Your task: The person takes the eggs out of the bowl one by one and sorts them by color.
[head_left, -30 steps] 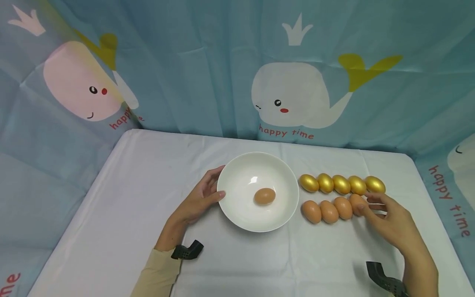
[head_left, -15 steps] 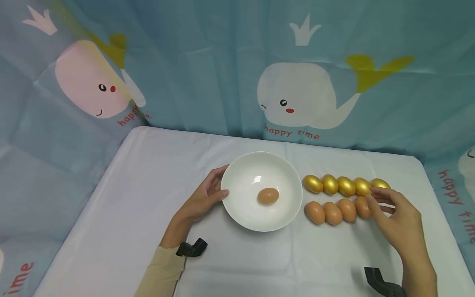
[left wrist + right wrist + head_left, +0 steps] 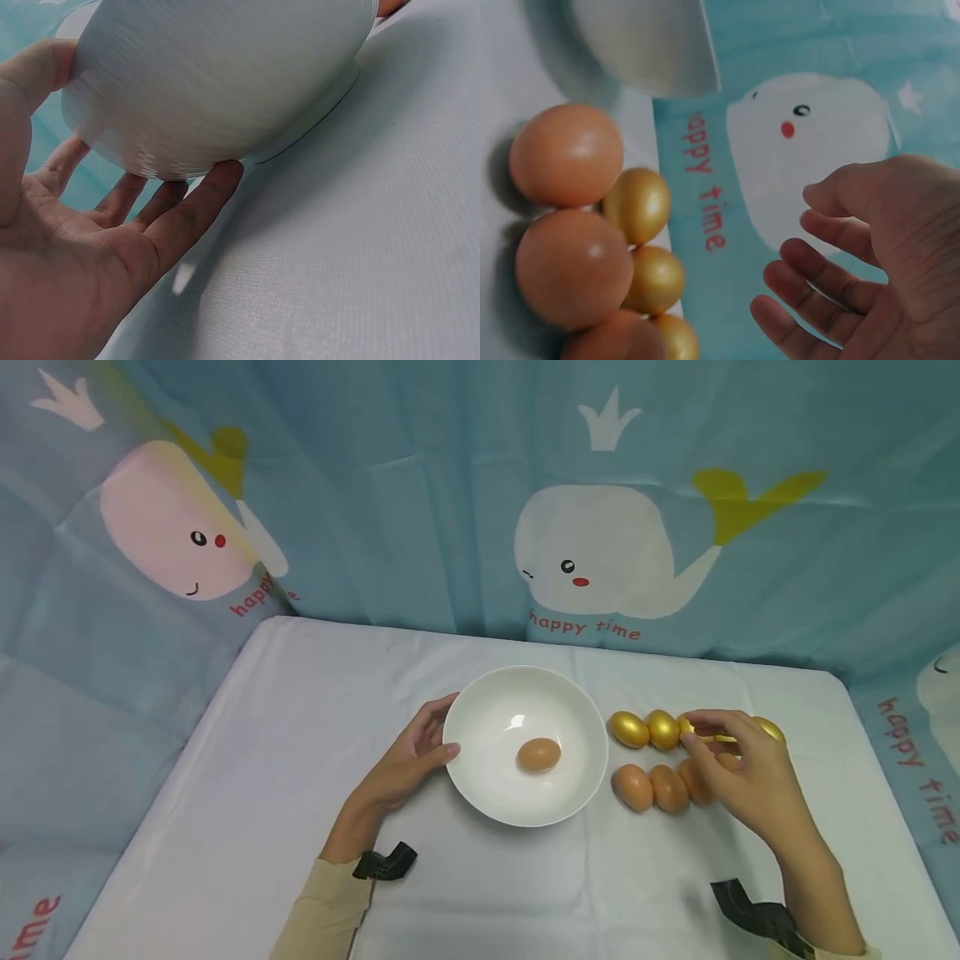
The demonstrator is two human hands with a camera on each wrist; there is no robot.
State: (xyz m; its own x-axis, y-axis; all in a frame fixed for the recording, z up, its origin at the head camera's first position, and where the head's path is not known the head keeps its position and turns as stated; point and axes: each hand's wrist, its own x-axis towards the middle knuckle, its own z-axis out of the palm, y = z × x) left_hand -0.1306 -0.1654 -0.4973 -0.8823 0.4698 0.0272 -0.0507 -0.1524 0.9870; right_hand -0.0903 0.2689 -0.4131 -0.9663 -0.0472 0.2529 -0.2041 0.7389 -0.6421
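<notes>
My left hand (image 3: 408, 764) holds the left side of a white bowl (image 3: 480, 710), with the thumb at the rim and the fingertips against the outer wall in the left wrist view. One brown egg (image 3: 538, 755) lies inside the bowl. To its right is a row of several brown eggs (image 3: 633, 787), and behind that a row of several gold eggs (image 3: 628, 729). Over the right part of both rows hovers my right hand (image 3: 750, 777), partly covering them in the head view. Its fingers (image 3: 810, 300) are loosely bent and hold nothing in the right wrist view.
A white cloth (image 3: 480, 893) covers the table. Behind and at the sides hangs a blue curtain (image 3: 420, 527) printed with whales. A black strap-like device (image 3: 386, 862) sits at the left wrist, and a similar black piece (image 3: 757, 914) at the right.
My right hand has moved from the right end of the egg rows leftward and slightly up, now overlapping the middle gold eggs. My left hand and the bowl stay in place.
</notes>
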